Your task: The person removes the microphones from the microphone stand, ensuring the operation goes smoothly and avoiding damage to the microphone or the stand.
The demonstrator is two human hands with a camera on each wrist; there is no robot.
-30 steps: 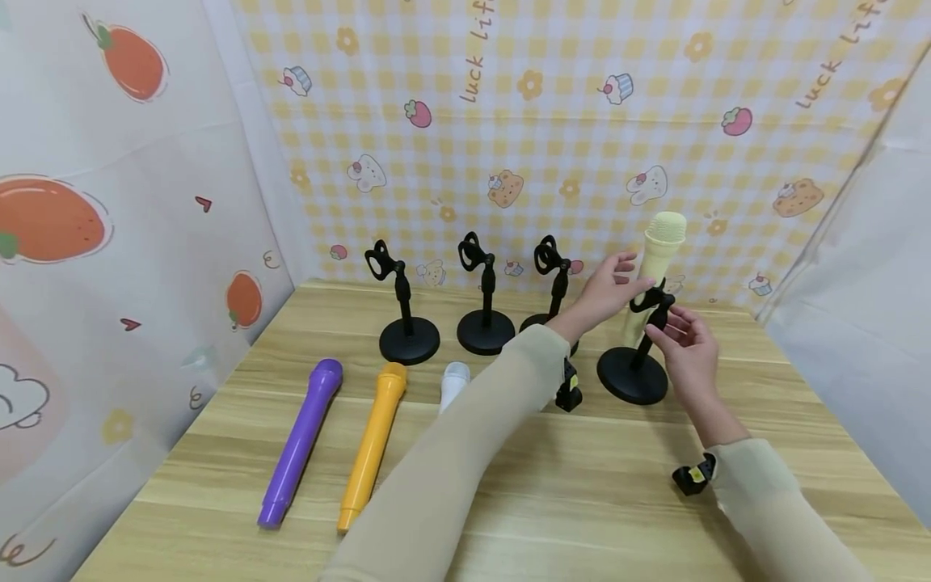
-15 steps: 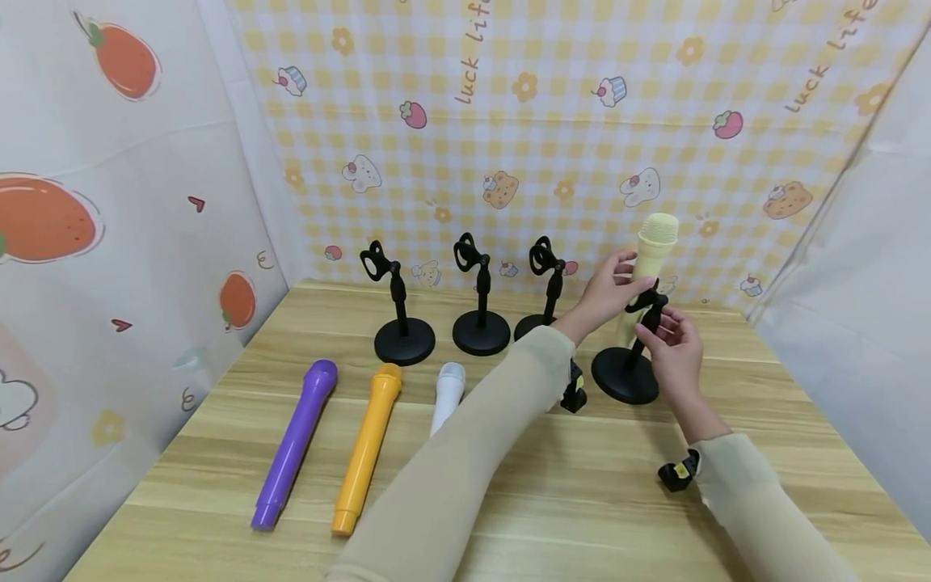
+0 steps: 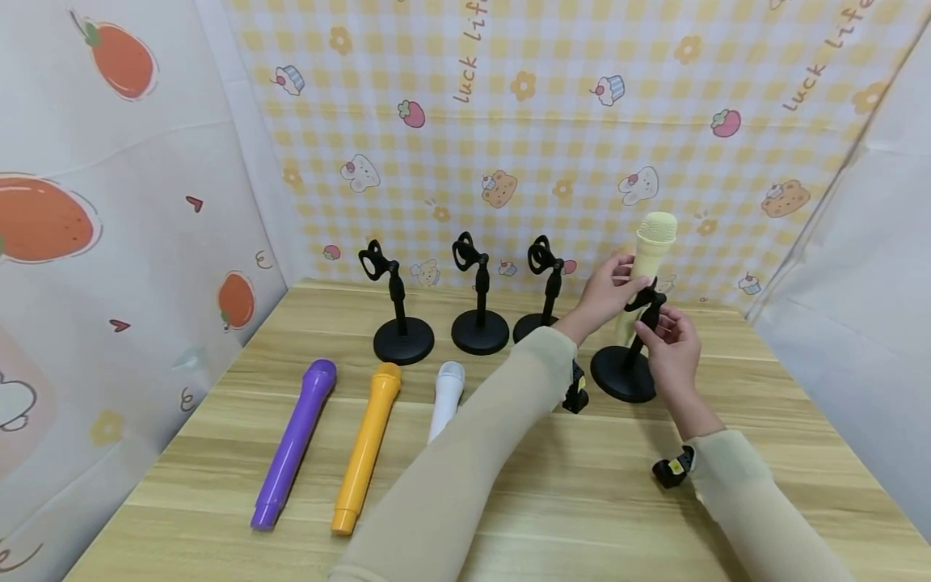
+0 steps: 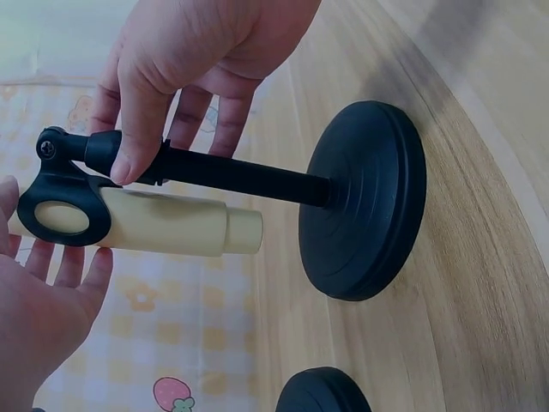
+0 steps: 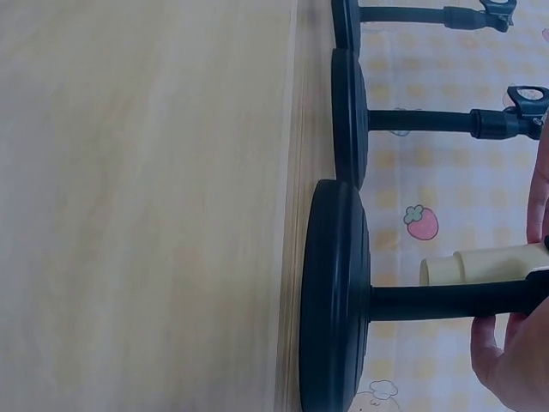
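Observation:
A pale yellow microphone [image 3: 650, 250] leans head up in the clip of the rightmost black microphone stand [image 3: 624, 374]. My left hand [image 3: 605, 297] holds its body close to the clip, thumb in front. In the left wrist view, the clip's ring [image 4: 101, 215] overlaps the microphone body, whose narrower tail end sticks out below, clear of the base. My right hand [image 3: 676, 356] pinches the stand's upper pole just under the clip, thumb on the near side. The round base stands on the table. In the right wrist view, the microphone's tail [image 5: 442, 270] lies alongside the pole.
Three more black stands, a left one [image 3: 403, 340], a middle one [image 3: 480, 331] and one behind my left sleeve [image 3: 547, 283], line the table's back. Purple [image 3: 294, 444], orange [image 3: 368, 444] and white [image 3: 448, 396] microphones lie in front, the white one partly under my left arm. Patterned cloth hangs behind.
The head view has shifted slightly. The right hand has drawn a little closer around the pole. The microphone stays at the clip, held by the left hand.

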